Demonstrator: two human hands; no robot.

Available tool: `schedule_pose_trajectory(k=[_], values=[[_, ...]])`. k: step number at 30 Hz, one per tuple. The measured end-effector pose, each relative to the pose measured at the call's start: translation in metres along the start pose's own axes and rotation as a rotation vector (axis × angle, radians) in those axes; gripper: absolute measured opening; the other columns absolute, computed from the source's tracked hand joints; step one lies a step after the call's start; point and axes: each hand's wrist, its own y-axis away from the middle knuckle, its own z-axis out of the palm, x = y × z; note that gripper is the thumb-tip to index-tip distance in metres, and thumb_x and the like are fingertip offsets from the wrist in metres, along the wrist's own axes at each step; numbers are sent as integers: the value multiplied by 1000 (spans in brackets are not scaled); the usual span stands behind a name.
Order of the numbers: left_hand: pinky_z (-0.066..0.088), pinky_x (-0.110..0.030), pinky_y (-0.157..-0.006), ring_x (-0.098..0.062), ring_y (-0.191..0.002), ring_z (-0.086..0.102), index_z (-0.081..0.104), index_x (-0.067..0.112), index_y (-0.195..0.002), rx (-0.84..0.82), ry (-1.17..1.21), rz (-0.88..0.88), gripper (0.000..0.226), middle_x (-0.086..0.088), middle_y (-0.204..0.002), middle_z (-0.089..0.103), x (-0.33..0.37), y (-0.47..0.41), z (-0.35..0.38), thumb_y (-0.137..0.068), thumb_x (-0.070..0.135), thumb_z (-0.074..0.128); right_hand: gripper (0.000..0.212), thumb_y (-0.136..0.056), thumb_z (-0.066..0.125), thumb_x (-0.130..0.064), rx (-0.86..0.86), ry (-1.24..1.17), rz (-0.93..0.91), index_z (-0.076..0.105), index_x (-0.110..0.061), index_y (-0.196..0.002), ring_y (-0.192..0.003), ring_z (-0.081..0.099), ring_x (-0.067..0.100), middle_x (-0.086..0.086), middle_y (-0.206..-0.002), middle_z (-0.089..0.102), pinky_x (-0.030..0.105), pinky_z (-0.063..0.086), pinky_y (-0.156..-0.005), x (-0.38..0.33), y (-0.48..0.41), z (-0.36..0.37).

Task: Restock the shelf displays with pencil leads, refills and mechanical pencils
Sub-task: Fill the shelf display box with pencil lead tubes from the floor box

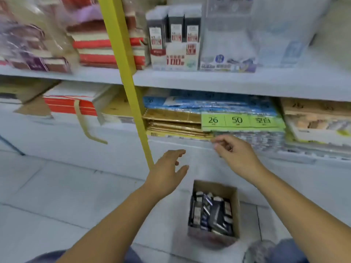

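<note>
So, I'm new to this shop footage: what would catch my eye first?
A yellow upright cuts down the shelving's middle. Right of it, a green label reads 26 and 50. On the floor sits a cardboard box of small packs.

You get flat, bright, cool light w/ faint shadows, blur worst on wrapped stacks (28, 44) top-left, fisheye bowing the yellow upright (132, 95).

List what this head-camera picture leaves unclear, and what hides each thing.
Head view.
1. Packets in the cardboard box: labels too small and blurred to read.
2. Right hand: curled fingers hide whether it pinches anything.
3. Wrapped stacks, upper left: smeared by motion blur, cut by the left edge.
</note>
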Motion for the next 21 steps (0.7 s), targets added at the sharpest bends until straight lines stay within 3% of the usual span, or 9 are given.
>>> schedule_pose_trajectory(k=[4,8,11,13,16,21], values=[[37,-15,-92,-12,-119,56,38,20,-149,-242,47,-220,56,-1,-147,45,-45,31,74,-99,35,57,13,-96,57,-27,-278,73,312,60,-38,-103,-92,58,-1,-14,-105,62,3,40,-67,93,36,31],[35,-16,-96,-14,-128,51,28,19,-154,-409,134,-407,60,-2,-155,37,-77,53,127,-102,38,50,29,-96,56,-24,-411,102,506,58,-30,-125,-109,55,9,-2,-127,59,20,39,-85,158,61,73],[37,-14,-94,-10,-123,53,29,23,-154,-451,211,-490,58,1,-153,41,-91,62,150,-102,37,50,47,-95,60,-20,-354,188,594,46,-22,-139,-121,48,20,8,-141,45,25,37,-98,193,75,100],[41,-17,-94,-9,-119,56,32,27,-153,-462,255,-506,55,3,-150,46,-97,67,159,-102,37,50,61,-93,63,-21,-305,226,646,35,-21,-147,-136,36,26,11,-150,32,31,29,-110,209,83,114],[45,-24,-97,-9,-115,60,36,35,-151,-480,302,-514,50,8,-144,52,-105,71,167,-103,36,49,78,-91,65,-27,-262,234,720,17,-18,-153,-145,20,29,11,-159,15,36,22,-116,224,88,133],[45,-15,-95,3,-112,60,46,43,-141,-448,372,-558,41,19,-131,59,-116,74,175,-102,33,52,91,-90,64,-40,-184,411,726,7,-7,-153,-141,20,34,12,-158,17,38,19,-116,240,83,148]])
